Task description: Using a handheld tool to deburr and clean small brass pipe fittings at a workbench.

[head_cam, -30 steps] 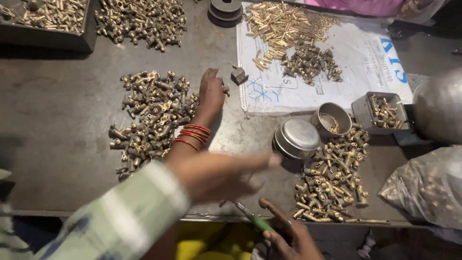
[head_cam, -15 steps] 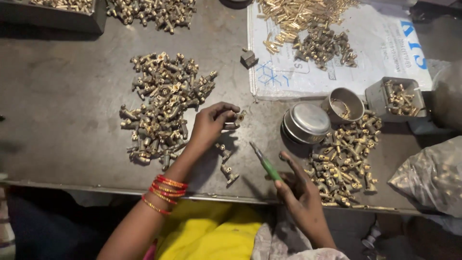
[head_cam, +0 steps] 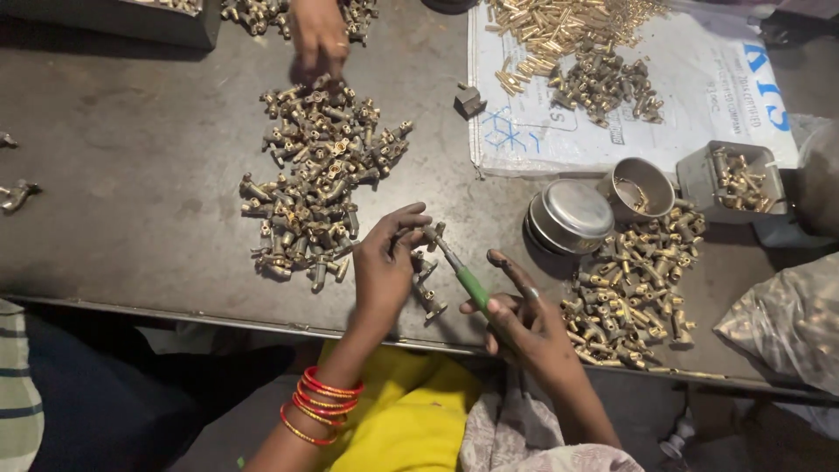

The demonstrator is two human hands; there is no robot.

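Left hand (head_cam: 384,262) pinches 1 small brass fitting (head_cam: 430,234) while the right hand (head_cam: 523,315) works a green-handled screwdriver (head_cam: 463,278) into it.

The left fingers close tight on the fitting, lifted just above the dark metal table (head_cam: 131,175), likely to steady it against the tool tip. The right hand wraps the handle, forefinger stretched along it for control. 2 or 3 loose fittings (head_cam: 426,288) lie just below. A large brass heap (head_cam: 319,175) sits left, within easy reach; a second heap (head_cam: 634,280) lies right, beside 2 steel bowls (head_cam: 572,214). Another person's hand (head_cam: 319,35) reaches in at the top.
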